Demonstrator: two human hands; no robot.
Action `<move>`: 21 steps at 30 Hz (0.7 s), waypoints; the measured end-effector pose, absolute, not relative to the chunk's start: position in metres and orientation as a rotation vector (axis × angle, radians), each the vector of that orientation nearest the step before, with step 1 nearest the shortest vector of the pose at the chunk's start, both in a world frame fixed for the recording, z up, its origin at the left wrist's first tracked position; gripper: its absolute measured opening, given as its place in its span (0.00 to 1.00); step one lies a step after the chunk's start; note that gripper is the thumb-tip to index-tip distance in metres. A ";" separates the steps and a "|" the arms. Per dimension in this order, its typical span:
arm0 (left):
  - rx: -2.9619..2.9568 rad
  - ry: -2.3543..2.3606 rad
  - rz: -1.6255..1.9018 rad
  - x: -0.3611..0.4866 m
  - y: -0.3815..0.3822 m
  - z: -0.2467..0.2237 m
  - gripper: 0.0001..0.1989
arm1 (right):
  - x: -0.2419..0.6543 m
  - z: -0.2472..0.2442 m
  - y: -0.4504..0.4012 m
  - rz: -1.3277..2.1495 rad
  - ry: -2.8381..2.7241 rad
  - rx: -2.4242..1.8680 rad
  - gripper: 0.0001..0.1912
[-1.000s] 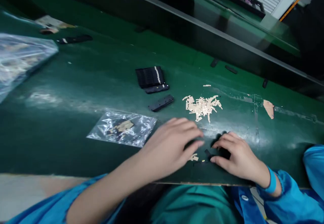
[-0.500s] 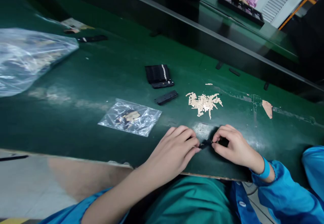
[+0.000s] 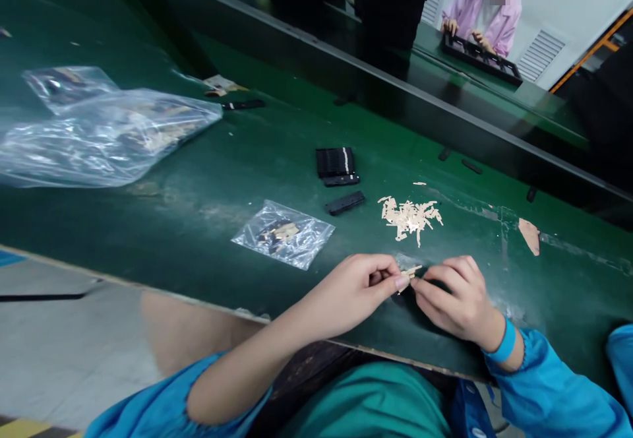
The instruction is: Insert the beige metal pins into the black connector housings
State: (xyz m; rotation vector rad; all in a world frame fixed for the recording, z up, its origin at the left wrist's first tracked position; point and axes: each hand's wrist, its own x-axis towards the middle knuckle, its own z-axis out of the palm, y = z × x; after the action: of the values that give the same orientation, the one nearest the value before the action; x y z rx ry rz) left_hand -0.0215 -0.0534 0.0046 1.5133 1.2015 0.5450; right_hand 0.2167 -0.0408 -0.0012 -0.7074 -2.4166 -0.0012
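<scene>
My left hand [image 3: 366, 286] is closed in a pinch on a few small pale flat strips [image 3: 409, 273], which stick out past the thumb and forefinger. Close against their lower end, my right hand [image 3: 457, 296] has its thumb and fingertips pressed together. Whatever sits between those right fingertips is too small or hidden to make out. Just beyond both hands lies a loose heap of similar pale strips [image 3: 410, 219] on the green tabletop [image 3: 198, 233]. A single strip [image 3: 419, 183] lies behind the heap.
Left of the heap are a row of black plastic pieces [image 3: 335, 162] and a single black piece [image 3: 345, 203]. A small clear bag [image 3: 284, 233] and a large clear bag [image 3: 113, 138] hold parts. Across the divider, a person in pink [image 3: 462, 6] handles a black tray [image 3: 482, 61].
The dark piece between my hands no longer shows there; pale strips now show in my left fingers. My left hand has turned thumb upward. The camera view has shifted left.
</scene>
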 end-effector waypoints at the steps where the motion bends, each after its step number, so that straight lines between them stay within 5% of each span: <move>1: 1.592 1.219 0.551 -0.024 -0.053 0.004 0.15 | 0.216 0.000 -0.038 0.162 -2.398 -0.768 0.11; 8: 2.095 1.134 0.437 -0.032 -0.050 0.001 0.16 | 0.201 0.003 -0.014 1.250 -2.223 -1.080 0.07; 14: 2.124 1.237 0.437 -0.041 -0.048 -0.007 0.18 | 0.201 -0.004 0.000 1.351 -2.110 -1.191 0.08; 18: 2.140 1.342 0.438 -0.046 -0.047 -0.008 0.09 | 0.202 -0.008 0.012 1.402 -1.951 -1.233 0.08; 21: 1.911 1.331 0.610 -0.042 -0.038 -0.001 0.13 | 0.196 -0.006 0.018 1.446 -1.775 -1.194 0.07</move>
State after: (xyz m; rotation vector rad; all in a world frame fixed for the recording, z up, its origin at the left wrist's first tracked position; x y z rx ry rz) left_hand -0.0423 -0.0380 -0.0013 1.9106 1.3314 0.6100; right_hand 0.1965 0.0177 -0.0061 -1.1943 -1.7752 1.4462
